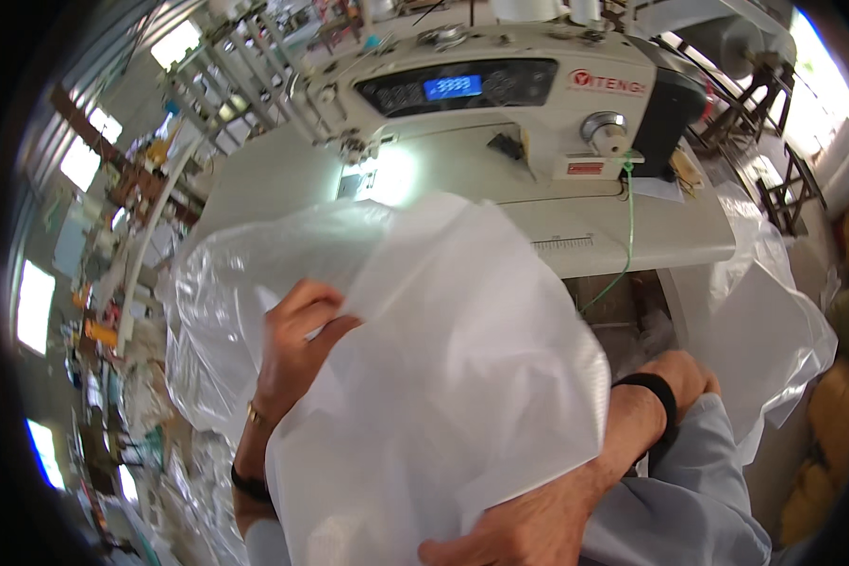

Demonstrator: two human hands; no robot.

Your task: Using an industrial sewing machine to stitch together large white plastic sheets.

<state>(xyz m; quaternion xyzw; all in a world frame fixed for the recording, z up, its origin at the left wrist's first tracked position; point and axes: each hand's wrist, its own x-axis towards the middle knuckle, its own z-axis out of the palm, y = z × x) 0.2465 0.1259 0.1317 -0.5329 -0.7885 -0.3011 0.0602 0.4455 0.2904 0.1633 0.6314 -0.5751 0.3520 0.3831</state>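
A large white plastic sheet [462,368], creased and slightly see-through, fills the middle and hides much of what lies behind it. Its left edge is pinched between the thumb and fingers of my left hand [304,330]. Clear, shiny film [222,311] spreads beside and behind that hand. My right hand [524,530] lies against the sheet's lower right edge at the bottom of the picture; its thumb shows, but the other fingers are hidden or cut off. Beyond the sheet stands a white sewing machine [500,85], its lamp lighting the needle area [360,174].
The pale machine table [646,236] has a ruler scale along its front. A green cord [630,226] hangs from the machine over the table edge. More white plastic sheeting [764,330] drapes at the right. Metal racks [231,80] and a cluttered workshop floor lie at the left.
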